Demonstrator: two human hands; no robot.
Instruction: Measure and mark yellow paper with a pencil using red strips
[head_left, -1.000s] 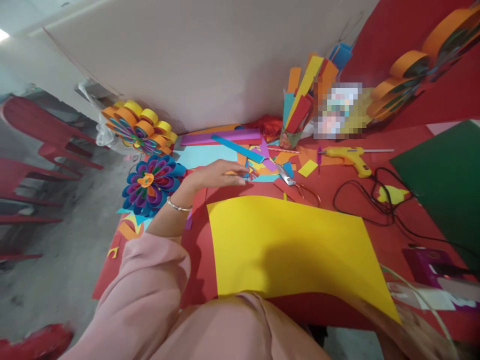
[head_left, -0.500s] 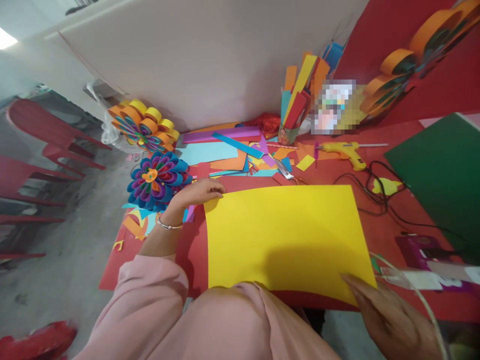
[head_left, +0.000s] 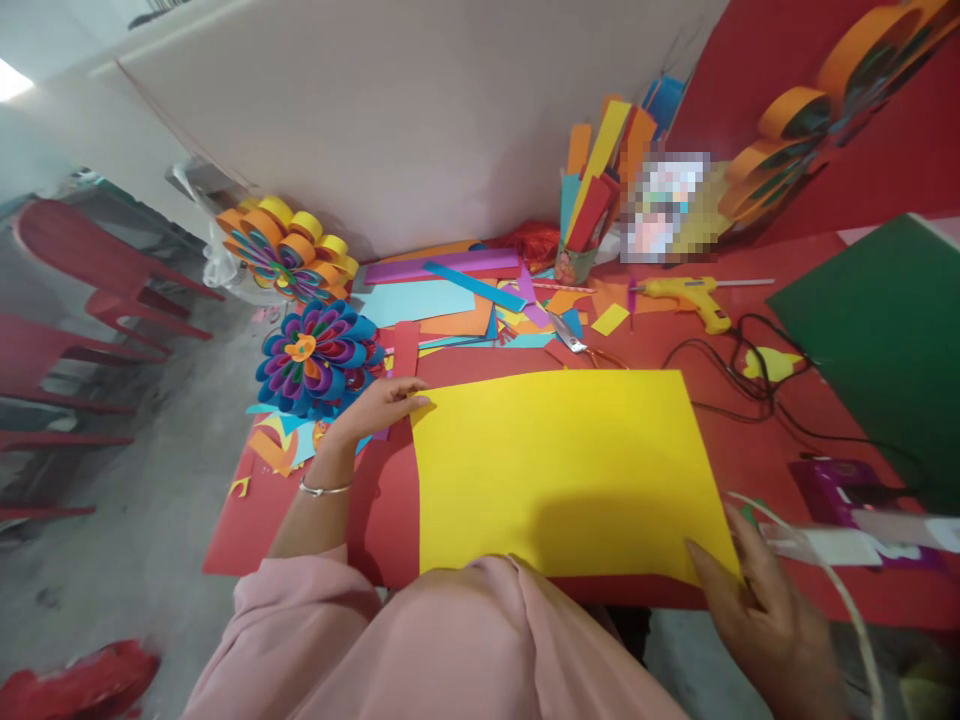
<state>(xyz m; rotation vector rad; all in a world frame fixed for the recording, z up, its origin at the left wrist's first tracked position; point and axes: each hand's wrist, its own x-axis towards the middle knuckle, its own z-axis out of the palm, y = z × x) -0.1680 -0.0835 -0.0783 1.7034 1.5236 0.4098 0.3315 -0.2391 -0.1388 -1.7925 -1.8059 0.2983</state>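
Observation:
A large yellow paper sheet (head_left: 555, 450) lies across the front of the red table, its lower edge close against my body. At its upper left corner my left hand (head_left: 382, 408) is closed, the corner between thumb and fingers. My right hand (head_left: 772, 610) grips the lower right corner, thumb on top and the other fingers around the right edge. Just beyond the far edge rest scissors (head_left: 570, 335) with orange handles. A blue and purple paper flower (head_left: 315, 358) stands left of my left hand.
Behind are coloured paper strips and scraps (head_left: 442, 300) and a cup of strips (head_left: 574, 262). A yellow glue gun (head_left: 697, 300), black cord (head_left: 757, 375) and green sheet (head_left: 885, 340) are at right. Red chairs (head_left: 82, 240) stand left.
The yellow sheet's right edge has shifted slightly left. My right hand has moved up and closed around its corner. My left hand has slid a little left and nearer to me.

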